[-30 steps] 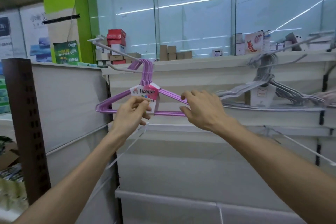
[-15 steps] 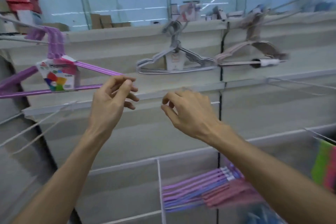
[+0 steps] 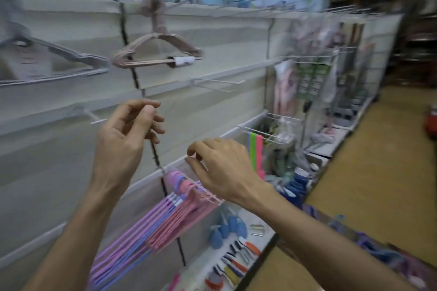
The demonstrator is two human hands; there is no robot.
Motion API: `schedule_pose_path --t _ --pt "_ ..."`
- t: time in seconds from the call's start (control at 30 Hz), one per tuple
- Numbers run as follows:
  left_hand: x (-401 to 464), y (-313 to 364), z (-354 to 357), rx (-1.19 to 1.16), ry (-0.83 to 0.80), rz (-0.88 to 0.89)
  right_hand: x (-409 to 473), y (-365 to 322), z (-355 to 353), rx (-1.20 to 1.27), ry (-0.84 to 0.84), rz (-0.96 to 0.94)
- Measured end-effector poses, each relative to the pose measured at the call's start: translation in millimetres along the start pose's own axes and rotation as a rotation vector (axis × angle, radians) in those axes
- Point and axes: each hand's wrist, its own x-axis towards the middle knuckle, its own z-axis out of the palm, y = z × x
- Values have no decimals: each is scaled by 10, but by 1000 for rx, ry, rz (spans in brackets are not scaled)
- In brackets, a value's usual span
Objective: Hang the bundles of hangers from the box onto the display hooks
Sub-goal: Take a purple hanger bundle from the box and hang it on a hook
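Hangers in thin purple, blue and pink plastic (image 3: 151,231) hang bunched on a low hook at six o'clock. Brownish bundle (image 3: 153,54) hangs at eleven o'clock, blurred. Left hand (image 3: 123,142) up, empty, fingers curled loosely; right hand (image 3: 222,170) lower, empty, fingers bent and parted.

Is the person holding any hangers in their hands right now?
No, the left hand and right hand are both empty, raised in front of the display wall.
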Motion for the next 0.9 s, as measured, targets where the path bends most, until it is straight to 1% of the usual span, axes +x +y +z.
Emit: schedule_pose_path --t 0.23,0.33,0.47,0.63,0.9 --pt "88 -87 990 -154 -147 -18 -557 779 -410 -203 31 192" --pt "58 -158 1395 -213 -222 -35 -851 1090 -588 -292 15 287" --pt "-40 -210 1883 -278 -329 -52 -1222 1448 -841 -354 -4 393" --pt "-178 -240 2332 -333 -418 -71 -1623 1795 -993 -441 -54 528" --pt "-436 -453 2871 -373 -537 -150 -2173 2170 -1008 -468 -103 744"
